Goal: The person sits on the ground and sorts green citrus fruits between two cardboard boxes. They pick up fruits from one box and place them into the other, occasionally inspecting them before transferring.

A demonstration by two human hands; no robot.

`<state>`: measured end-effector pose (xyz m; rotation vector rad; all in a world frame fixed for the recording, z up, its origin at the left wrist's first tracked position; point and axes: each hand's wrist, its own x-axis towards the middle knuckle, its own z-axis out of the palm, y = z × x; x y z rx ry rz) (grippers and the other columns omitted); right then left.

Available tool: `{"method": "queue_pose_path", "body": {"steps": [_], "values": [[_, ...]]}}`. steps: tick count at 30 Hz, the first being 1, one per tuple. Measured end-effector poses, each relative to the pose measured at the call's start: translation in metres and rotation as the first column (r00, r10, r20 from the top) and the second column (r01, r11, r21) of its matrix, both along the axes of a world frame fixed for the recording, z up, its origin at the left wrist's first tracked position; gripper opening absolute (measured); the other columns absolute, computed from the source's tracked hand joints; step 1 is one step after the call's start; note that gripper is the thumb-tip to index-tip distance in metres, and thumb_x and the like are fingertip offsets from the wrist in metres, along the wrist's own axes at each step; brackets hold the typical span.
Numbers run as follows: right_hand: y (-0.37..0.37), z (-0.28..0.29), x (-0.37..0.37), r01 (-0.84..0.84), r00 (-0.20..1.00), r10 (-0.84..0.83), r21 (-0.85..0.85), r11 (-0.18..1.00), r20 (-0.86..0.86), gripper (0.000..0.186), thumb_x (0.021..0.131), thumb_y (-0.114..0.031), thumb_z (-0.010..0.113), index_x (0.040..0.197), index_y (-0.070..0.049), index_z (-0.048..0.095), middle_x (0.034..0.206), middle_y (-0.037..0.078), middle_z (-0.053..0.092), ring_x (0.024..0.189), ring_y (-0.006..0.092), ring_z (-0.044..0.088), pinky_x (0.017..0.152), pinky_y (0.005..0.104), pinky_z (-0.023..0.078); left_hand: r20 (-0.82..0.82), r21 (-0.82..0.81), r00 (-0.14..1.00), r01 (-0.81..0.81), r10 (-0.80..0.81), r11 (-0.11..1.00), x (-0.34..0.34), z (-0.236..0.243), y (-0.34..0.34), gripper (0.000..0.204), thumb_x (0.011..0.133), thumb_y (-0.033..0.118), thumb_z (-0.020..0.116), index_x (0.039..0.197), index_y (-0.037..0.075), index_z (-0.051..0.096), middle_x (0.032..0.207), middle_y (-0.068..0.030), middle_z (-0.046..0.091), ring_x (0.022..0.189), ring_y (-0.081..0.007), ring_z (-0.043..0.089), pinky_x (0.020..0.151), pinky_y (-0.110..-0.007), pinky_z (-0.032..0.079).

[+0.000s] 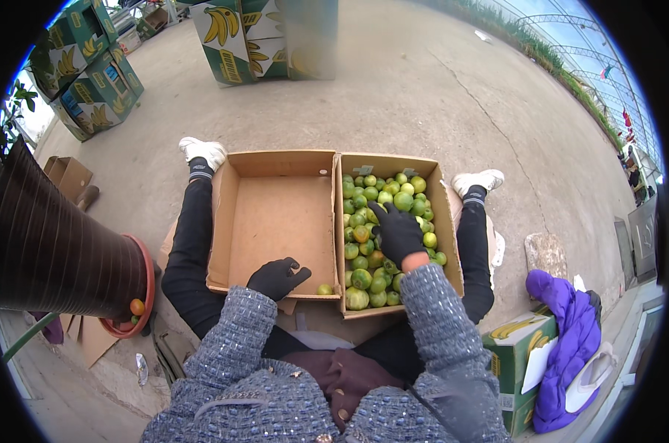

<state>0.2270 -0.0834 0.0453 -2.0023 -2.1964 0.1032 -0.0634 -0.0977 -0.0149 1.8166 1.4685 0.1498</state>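
Two open cardboard boxes stand side by side between my outstretched legs. The right box [446,244] is filled with green tomatoes [403,201], a few of them turning orange. Over the middle of these tomatoes lies my right hand [399,235] in a black glove, its fingers apart and reaching down among them; the fingertips are partly hidden. In the left box [275,214], a single green tomato [325,289] sits in the near right corner. My left hand [275,279], also gloved in black, rests at this box's near edge, fingers loosely bent, thumb apart, nothing visible in it.
Green banana cartons [98,92] are stacked at the far left, with another carton stack [264,40] ahead. A large dark pot [68,236] in a reddish saucer [146,280] stands at left. On the right, a purple jacket [571,347] drapes beside a green carton [515,354].
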Motion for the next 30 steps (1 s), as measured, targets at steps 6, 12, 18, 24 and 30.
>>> {"method": "queue_pose_path", "body": {"steps": [6, 12, 18, 24, 30], "values": [[0.038, -0.046, 0.005, 0.181, 0.983, -0.174, -0.175, 0.968, 0.055, 0.055, 0.084, -0.016, 0.06, 0.137, -0.026, 0.05, 0.109, 0.014, 0.06, 0.097, 0.0325, 0.063, 0.082, 0.0453, 0.05, -0.005, -0.004, 1.0, -0.011, 0.011, 1.0, 0.001, 0.004, -0.003, 0.057, 0.085, 0.056, 0.061, 0.111, 0.006, 0.067, 0.098, -0.0178, 0.071, 0.092, -0.0312, 0.068, 0.085, -0.041, 0.052], [0.016, -0.065, 0.002, 0.212, 0.95, -0.124, 0.303, 0.929, -0.286, 0.06, 0.079, -0.017, 0.072, 0.135, -0.021, 0.052, 0.108, 0.01, 0.06, 0.102, 0.0314, 0.059, 0.091, 0.0426, 0.045, 0.403, 0.059, 0.912, -0.116, 0.082, 0.992, 0.006, 0.017, 0.005, 0.048, 0.09, 0.04, 0.067, 0.123, 0.006, 0.061, 0.105, -0.0131, 0.069, 0.095, -0.0235, 0.067, 0.083, -0.034, 0.052], [0.0, -0.024, -0.04, -0.052, 0.86, 0.356, 0.631, 0.774, -0.366, 0.059, 0.074, -0.014, 0.076, 0.13, -0.01, 0.055, 0.115, 0.011, 0.062, 0.107, 0.0317, 0.059, 0.103, 0.045, 0.043, 0.859, -0.364, 0.365, -0.057, 0.359, 0.93, 0.053, 0.061, 0.032, 0.061, 0.095, 0.026, 0.065, 0.148, 0.012, 0.038, 0.113, -0.0067, 0.062, 0.096, -0.0139, 0.061, 0.078, -0.027, 0.053], [-0.008, -0.017, -0.056, -0.115, 0.892, 0.328, 0.545, 0.831, -0.312, 0.049, 0.084, -0.029, 0.071, 0.126, -0.008, 0.057, 0.118, 0.012, 0.062, 0.11, 0.0309, 0.059, 0.109, 0.0466, 0.039, 0.881, -0.459, 0.12, -0.01, 0.457, 0.888, 0.051, 0.0, 0.058, 0.048, 0.097, 0.032, 0.06, 0.139, 0.012, 0.05, 0.109, -0.0071, 0.063, 0.083, -0.0149, 0.063, 0.066, -0.029, 0.054], [-0.015, -0.056, -0.024, -0.057, 0.991, 0.094, 0.325, 0.944, -0.098, 0.043, 0.084, -0.03, 0.07, 0.121, -0.011, 0.061, 0.104, 0.01, 0.063, 0.098, 0.0331, 0.058, 0.104, 0.0465, 0.038, 0.571, -0.155, 0.779, -0.209, 0.26, 0.966, 0.025, -0.057, 0.071, 0.036, 0.096, 0.033, 0.059, 0.122, 0.009, 0.062, 0.109, -0.0095, 0.064, 0.09, -0.0205, 0.064, 0.077, -0.035, 0.055]]}}
